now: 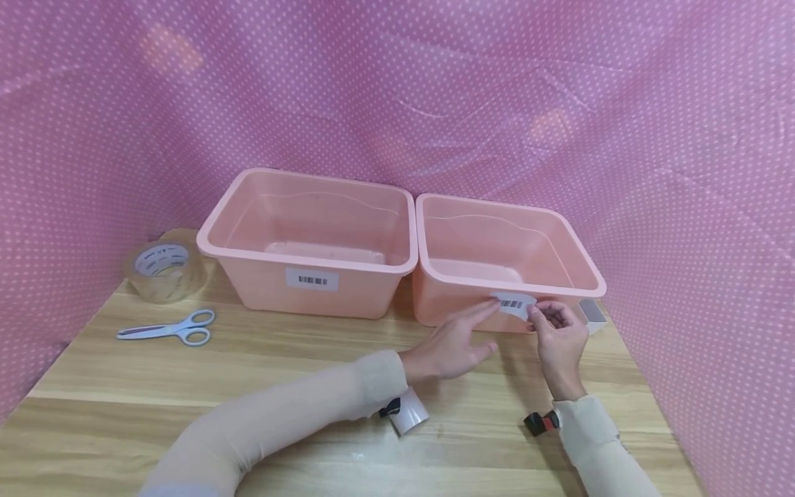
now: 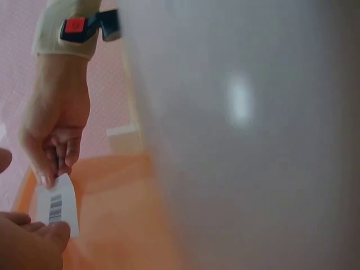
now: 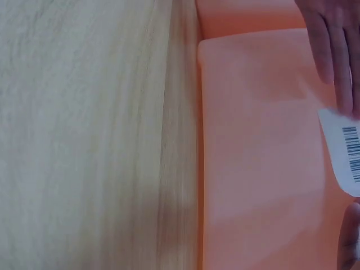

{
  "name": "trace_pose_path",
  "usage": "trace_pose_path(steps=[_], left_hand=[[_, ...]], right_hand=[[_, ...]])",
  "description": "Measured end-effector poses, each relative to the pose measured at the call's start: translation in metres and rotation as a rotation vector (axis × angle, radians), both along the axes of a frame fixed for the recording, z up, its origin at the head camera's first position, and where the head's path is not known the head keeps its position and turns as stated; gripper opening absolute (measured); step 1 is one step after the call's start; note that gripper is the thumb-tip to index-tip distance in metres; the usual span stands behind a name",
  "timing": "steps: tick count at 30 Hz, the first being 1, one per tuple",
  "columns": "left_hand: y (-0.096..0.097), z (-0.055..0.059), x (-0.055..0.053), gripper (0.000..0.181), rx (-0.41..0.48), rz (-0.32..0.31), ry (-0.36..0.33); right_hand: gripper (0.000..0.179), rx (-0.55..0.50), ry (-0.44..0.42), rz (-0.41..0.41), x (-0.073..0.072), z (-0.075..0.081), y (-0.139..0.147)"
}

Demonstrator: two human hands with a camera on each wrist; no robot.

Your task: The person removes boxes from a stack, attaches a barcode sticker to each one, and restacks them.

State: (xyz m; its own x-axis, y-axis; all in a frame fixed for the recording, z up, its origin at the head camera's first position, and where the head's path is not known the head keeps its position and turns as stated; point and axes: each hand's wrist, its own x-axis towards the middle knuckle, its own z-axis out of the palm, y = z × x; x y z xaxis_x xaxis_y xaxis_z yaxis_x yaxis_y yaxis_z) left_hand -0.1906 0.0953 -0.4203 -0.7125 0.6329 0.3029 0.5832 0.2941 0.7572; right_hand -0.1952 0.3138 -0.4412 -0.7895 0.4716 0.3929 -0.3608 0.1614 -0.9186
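A white barcode label (image 1: 513, 304) lies against the front wall of the right pink bin (image 1: 456, 301), just below its rim. My right hand (image 1: 562, 342) pinches the label's right end between thumb and fingers; in the left wrist view that end curls away from the wall. With fairly straight fingers, my left hand (image 1: 450, 345) presses on the label's left end. The right wrist view shows the left fingers (image 3: 340, 73) flat at the label's (image 3: 347, 149) upper edge there. A glossy pale piece (image 1: 410, 412) shows below my left wrist and fills much of the left wrist view, blurred.
The left pink bin (image 1: 261, 290) stands beside the right one, a barcode label (image 1: 312, 279) on its front. Scissors (image 1: 168, 330) and a roll of clear tape (image 1: 164, 273) lie at the table's left. A small white box (image 1: 593, 316) sits behind the right hand. Pink dotted cloth surrounds the table.
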Motion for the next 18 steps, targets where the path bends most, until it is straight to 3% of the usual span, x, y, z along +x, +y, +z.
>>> trace_pose_path(steps=[7,18], left_hand=[[-0.0007,-0.001,-0.0059,0.076,-0.088,-0.072,0.012],[-0.0012,-0.0009,-0.0072,0.079,-0.08,-0.09,-0.001]], right_hand=[[0.011,0.04,-0.022,-0.058,-0.0015,-0.0002,-0.0021],[0.015,0.155,-0.028,-0.157,-0.001,-0.0004,-0.0039]])
